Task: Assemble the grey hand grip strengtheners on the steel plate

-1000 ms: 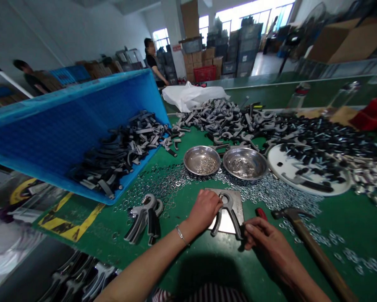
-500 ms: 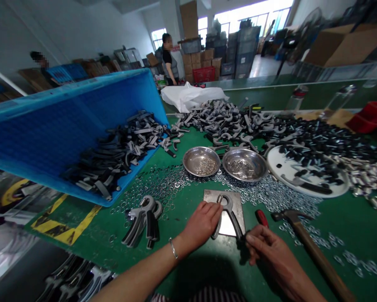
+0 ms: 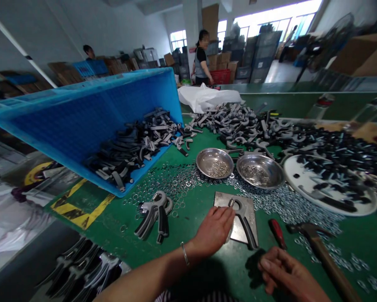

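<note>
My left hand (image 3: 215,230) is closed over the near-left handle of a grey and black hand grip strengthener (image 3: 247,228), which lies on a square metal plate (image 3: 250,209). A spring shows at its top beside my fingertips. My right hand (image 3: 284,272) is just off the lower end of the other handle, with thumb and fingers drawn together. What those fingers hold, if anything, I cannot make out; a dark patch lies beside them. A red-handled screwdriver (image 3: 277,233) and a hammer (image 3: 320,247) are to the right. More assembled grip strengtheners (image 3: 155,214) stand at the left.
A tilted blue crate (image 3: 144,88) holds many handles. Two steel bowls (image 3: 201,171) (image 3: 279,178) of small parts and a white plate (image 3: 369,205) of black knobs stand beyond the metal plate. Loose washers (image 3: 182,184) cover the table. People stand in the background.
The view has swung left, so things appear further right. My right hand has drawn slightly away from the handle's end. My left hand keeps its hold on the grip strengthener.
</note>
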Tool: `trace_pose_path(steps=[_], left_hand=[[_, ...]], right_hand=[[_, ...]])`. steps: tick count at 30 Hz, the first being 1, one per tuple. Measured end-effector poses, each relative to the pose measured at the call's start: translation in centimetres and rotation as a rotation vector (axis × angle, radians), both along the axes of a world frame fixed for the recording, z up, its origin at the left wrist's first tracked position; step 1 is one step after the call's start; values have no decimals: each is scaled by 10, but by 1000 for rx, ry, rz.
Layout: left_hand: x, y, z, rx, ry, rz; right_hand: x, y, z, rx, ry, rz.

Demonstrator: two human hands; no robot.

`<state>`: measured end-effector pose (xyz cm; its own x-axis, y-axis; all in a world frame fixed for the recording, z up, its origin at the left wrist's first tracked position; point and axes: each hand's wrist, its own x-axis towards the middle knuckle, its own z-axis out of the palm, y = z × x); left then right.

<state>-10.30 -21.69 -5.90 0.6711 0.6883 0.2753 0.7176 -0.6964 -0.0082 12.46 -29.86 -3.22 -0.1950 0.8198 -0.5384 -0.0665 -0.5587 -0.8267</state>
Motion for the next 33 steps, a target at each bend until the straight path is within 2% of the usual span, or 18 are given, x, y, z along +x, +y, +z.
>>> trace_pose_path(steps=[3, 6, 9, 11, 13, 15, 18, 20, 22, 24, 27, 30, 33], left_hand=[[0, 0, 1, -25, 11, 17], [0, 3, 6, -84, -13, 20], [1, 5, 10, -190, -125, 44], [1, 6, 12, -273, -230, 78], [1, 8, 15, -346, -313, 105], [-2, 13, 24, -387, -353, 137], [-13, 31, 47, -378, -338, 189], [-24, 48, 65, -347, -293, 220], [-32, 68, 80, -312, -229, 245], [-35, 90, 88, -284, -165, 264], [-28, 121, 84, -273, -91, 281], [-15, 149, 70, -307, -17, 309], [-7, 174, 59, -362, 32, 337]], right_hand=[[-4, 2, -4, 34, -39, -69], [-8, 7, 1, 33, -59, -143], [-8, 17, 15, 50, -83, -101], [-7, 29, 24, 122, -126, -35], [-8, 47, 28, 234, -214, 16], [-11, 68, 27, 396, -388, 54], [-17, 96, 13, 762, -676, 157], [-21, 105, 0, 982, -747, 256], [-22, 108, -12, 1098, -770, 325], [-22, 106, -20, 1155, -812, 351], [-22, 104, -25, 1197, -879, 351], [-23, 105, -27, 1209, -952, 356], [-23, 106, -27, 1235, -1060, 429]])
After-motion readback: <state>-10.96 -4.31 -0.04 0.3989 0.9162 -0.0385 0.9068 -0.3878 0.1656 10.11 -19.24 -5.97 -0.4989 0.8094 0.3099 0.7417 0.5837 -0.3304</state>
